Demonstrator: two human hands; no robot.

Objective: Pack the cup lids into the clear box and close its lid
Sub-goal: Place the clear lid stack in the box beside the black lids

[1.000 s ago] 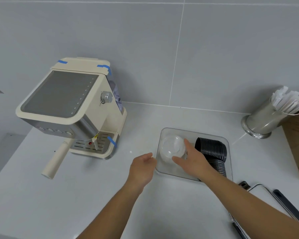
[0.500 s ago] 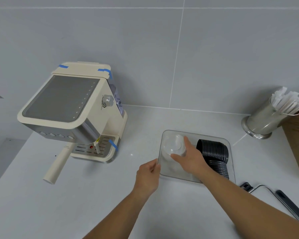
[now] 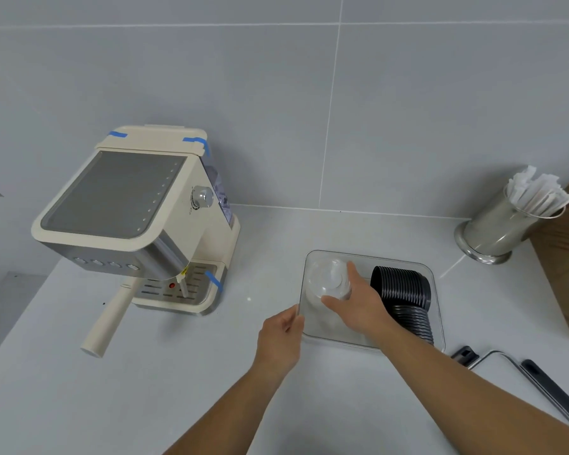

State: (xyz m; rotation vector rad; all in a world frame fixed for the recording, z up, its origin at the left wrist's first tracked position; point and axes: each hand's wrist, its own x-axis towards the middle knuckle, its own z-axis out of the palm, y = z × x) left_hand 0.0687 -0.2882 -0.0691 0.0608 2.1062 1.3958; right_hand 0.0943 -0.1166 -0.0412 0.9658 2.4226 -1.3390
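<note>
— Right hand (image 3: 358,307) is down inside the clear box (image 3: 436,290), thumb and fingers wrapped round a stack of clear lids (image 3: 327,281) lying on its side in the box's left half. Left hand (image 3: 281,336) pinches the box's left wall, so both are gripping something.

— How will those clear lids handle?

— My guess is very light, thin and springy. Nested like that they can slide apart or fan out if squeezed at one end only. Best held as they are, across the stack's middle with the fingers spanning several rims, and not hard, since thin plastic may dent. They also look slick.

— And the box?

— Rigid, see-through, light enough to skid on the smooth table (image 3: 178,372); that is likely why the left hand steadies it.

— Counts?

— One box. One stack of clear lids; the single lids in it are too see-through to count. Two rows of black lids (image 3: 401,285) in the right half, one behind and one nearer, each holding many ribbed rims, too tightly nested for an exact number. The arm hides part of the nearer row.

— The box's lid?

— One flat clear panel (image 3: 506,366) with dark clips lies on the table at lower right, apart from the box; I take that to be it, so closing is not yet done.

— Anything else?

— One coffee machine (image 3: 135,221) at left, one steel cup (image 3: 496,224) of wrapped straws at right.
</note>
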